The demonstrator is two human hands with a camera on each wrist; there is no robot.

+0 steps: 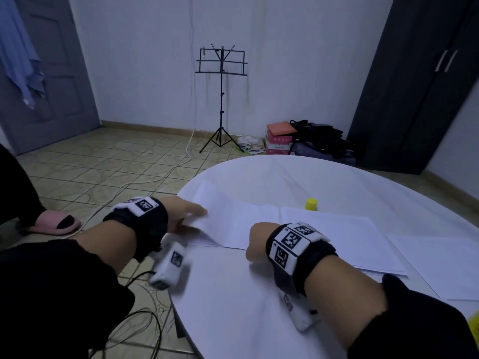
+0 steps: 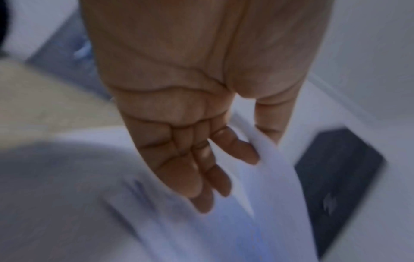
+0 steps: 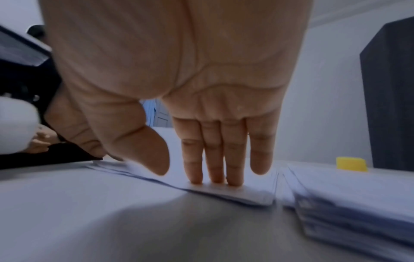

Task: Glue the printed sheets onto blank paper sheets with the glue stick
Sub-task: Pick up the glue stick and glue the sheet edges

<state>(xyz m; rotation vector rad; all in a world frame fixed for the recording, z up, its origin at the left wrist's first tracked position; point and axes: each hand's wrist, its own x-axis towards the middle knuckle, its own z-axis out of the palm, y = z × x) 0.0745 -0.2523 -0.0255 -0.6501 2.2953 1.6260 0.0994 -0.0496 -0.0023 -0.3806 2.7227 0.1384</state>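
My left hand (image 1: 190, 216) pinches the left edge of a white sheet (image 1: 233, 218) between thumb and fingers and lifts that edge off the left paper stack; the left wrist view shows the left hand (image 2: 264, 148) with the sheet (image 2: 257, 212) curving away from it. With straight fingers, my right hand (image 1: 258, 240) presses down on the near corner of that stack (image 3: 246, 196); the fingertips (image 3: 212, 177) lie flat on the paper. A second stack (image 1: 337, 237) lies to the right. The yellow glue stick (image 1: 311, 204) stands behind the stacks, untouched.
The papers lie on a round white table (image 1: 233, 307). A loose white sheet (image 1: 435, 263) lies at the far right. A music stand (image 1: 221, 99), boxes and bags are on the tiled floor beyond. A dark cabinet (image 1: 414, 86) stands at the right.
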